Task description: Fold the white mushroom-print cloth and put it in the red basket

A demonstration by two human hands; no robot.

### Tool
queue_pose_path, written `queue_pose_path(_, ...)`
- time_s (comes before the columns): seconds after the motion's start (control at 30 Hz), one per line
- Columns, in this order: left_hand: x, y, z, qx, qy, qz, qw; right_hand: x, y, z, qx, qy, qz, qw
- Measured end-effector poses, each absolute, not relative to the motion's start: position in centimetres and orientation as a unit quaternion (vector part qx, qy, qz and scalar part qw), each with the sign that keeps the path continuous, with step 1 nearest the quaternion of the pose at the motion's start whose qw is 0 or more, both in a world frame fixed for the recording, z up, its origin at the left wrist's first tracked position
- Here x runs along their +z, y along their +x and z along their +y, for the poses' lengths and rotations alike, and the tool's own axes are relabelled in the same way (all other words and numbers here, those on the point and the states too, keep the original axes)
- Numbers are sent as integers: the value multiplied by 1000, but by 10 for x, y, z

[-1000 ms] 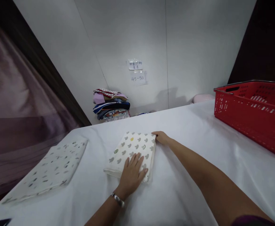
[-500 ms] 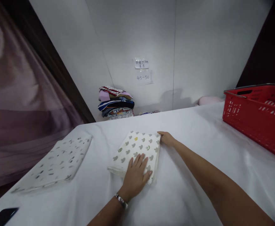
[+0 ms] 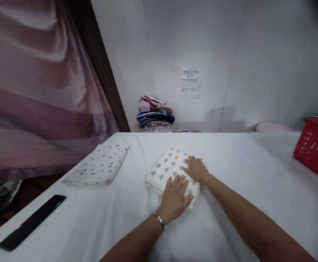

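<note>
A folded white cloth (image 3: 166, 166) printed with grey mushroom shapes, plus one yellow and one green, lies in the middle of the white-covered table (image 3: 115, 225). My left hand (image 3: 175, 196), with a silver bracelet at its wrist, rests flat on the near part of the cloth, fingers spread. Flat on the cloth's right side lies my right hand (image 3: 197, 169), its fingers stretched toward the left. Neither hand grips anything. Further left is another folded white cloth (image 3: 101, 163) with small dark and grey prints, apart from both hands.
A long black flat object (image 3: 32, 222) lies at the table's left edge. At the right stands a red basket (image 3: 315, 149). Beyond the far edge are a stack of folded fabrics (image 3: 155, 115) and a wall with paper notes (image 3: 190, 89). A pinkish curtain (image 3: 39, 91) hangs at left.
My right hand has let go of the cloth's far right corner and now lies flat on top of it. The view has turned left, so the red basket shows less and the black object more.
</note>
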State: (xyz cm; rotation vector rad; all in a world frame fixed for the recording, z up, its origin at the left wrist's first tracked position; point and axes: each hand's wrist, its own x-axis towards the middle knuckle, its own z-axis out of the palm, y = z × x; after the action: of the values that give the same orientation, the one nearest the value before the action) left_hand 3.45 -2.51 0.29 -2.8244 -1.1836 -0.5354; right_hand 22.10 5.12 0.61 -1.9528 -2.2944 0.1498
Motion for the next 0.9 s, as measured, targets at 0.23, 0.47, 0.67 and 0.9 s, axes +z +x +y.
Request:
queue_pose_path(0.23,2,36,-29,-200,-898,-391,-23,13,211,49,46,-645,-761,51)
queue_pose_path(0.47,7,15,-38,-217,-908,-353,-67,-11,194,27,11,-600,-795,91)
queue_pose_path(0.67,3,-58,-15,-271,-868,-414,-40,-1,197,29,57,-609,-785,92)
queue_pose_path(0.9,-10,-107,19,-340,-788,-505,-90,27,155,9,184,-540,-786,238)
